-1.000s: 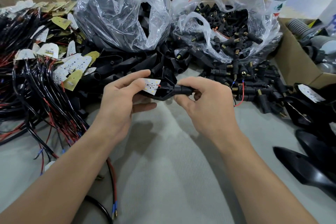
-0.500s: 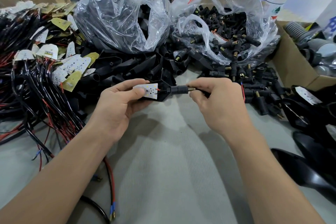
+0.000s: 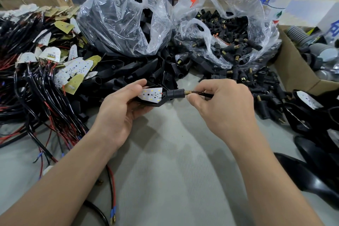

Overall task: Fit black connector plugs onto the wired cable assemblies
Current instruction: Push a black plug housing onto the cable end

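Now left hand (image 3: 121,112) clasps a wedge-shaped black housing (image 3: 158,104); right hand (image 3: 223,108) pinches its glossy cable (image 3: 203,94).

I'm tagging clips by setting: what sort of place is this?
Probably a small assembly workshop or factory bench: clear bags full of black plugs, a heap of wired LED boards, and an open carton of parts alongside.

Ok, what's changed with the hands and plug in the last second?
The right hand slid rightward off the black plug, baring its brass tip, and now pinches the cable beyond it. The left hand keeps its grip on the housing with the LED board.
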`<action>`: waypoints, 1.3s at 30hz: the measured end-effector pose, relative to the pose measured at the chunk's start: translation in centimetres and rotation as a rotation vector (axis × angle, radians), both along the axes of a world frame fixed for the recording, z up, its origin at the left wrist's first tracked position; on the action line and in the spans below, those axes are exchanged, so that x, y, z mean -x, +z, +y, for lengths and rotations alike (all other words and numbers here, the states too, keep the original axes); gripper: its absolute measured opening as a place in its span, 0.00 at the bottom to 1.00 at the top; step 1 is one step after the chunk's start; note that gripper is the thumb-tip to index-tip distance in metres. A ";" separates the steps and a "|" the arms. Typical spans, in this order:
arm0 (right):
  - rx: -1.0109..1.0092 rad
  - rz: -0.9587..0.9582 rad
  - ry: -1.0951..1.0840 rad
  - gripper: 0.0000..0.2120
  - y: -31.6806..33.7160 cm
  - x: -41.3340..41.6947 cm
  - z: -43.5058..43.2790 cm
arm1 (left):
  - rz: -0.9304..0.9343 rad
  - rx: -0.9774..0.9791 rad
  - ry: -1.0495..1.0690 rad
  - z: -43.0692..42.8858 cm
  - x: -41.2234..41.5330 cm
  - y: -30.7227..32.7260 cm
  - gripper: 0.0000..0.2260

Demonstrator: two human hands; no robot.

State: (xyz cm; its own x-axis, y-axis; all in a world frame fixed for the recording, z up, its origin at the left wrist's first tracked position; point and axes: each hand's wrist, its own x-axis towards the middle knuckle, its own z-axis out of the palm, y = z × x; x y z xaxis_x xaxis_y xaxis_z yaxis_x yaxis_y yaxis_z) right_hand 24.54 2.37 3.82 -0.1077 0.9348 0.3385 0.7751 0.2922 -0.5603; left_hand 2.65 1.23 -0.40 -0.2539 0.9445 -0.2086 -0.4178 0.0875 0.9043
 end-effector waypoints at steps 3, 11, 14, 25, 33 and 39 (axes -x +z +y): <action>-0.058 0.011 -0.008 0.05 -0.1 0.1 -0.1 | 0.006 0.008 0.021 0.1 -0.1 0.1 0.10; -0.067 0.004 0.035 0.04 -1.2 0.9 0.1 | -0.025 -0.058 0.080 0.0 0.0 0.1 0.16; -0.083 0.012 0.059 0.04 -1.3 0.9 0.0 | 0.016 -0.035 -0.005 -0.1 0.0 0.0 0.11; -0.232 -0.129 0.058 0.10 6.4 -0.6 -3.3 | 0.178 -0.124 -0.099 -1.0 -2.1 5.0 0.09; -0.089 -0.426 -0.226 0.06 6.6 -11.1 -9.0 | 0.251 -0.084 -0.280 -0.6 -13.8 6.8 0.06; -0.098 -0.514 -0.497 0.03 4.7 -17.3 -12.4 | -0.015 -0.010 -0.427 -0.5 -22.6 6.1 0.07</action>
